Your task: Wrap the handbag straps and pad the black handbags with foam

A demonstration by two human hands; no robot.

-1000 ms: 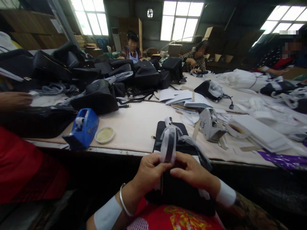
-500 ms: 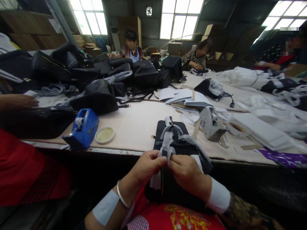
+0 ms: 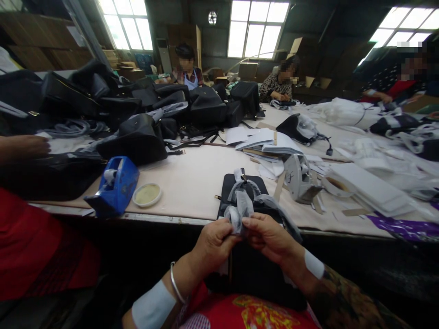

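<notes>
A black bag [image 3: 244,183] lies across the table's near edge and down onto my lap. Its strap [image 3: 243,204] is wrapped in thin grey-white plastic. My left hand [image 3: 213,243] and my right hand [image 3: 270,237] meet just above my lap, both with fingers pinched on the bunched wrapped strap. A silver bangle sits on my left wrist, and white bands show on both forearms.
A blue tape dispenser [image 3: 114,186] and a small round dish [image 3: 147,194] stand at the table's [image 3: 192,178] near edge on the left. A grey tape dispenser [image 3: 300,177], paper stacks and white wrapping lie to the right. Black bags [image 3: 137,137] pile up at the left. Other people work around the table; someone's hand [image 3: 25,147] rests at the left.
The upright loop of wrapped strap has been folded down and bunched smaller between my fingers. My hands have shifted slightly and stay pinched on it.
</notes>
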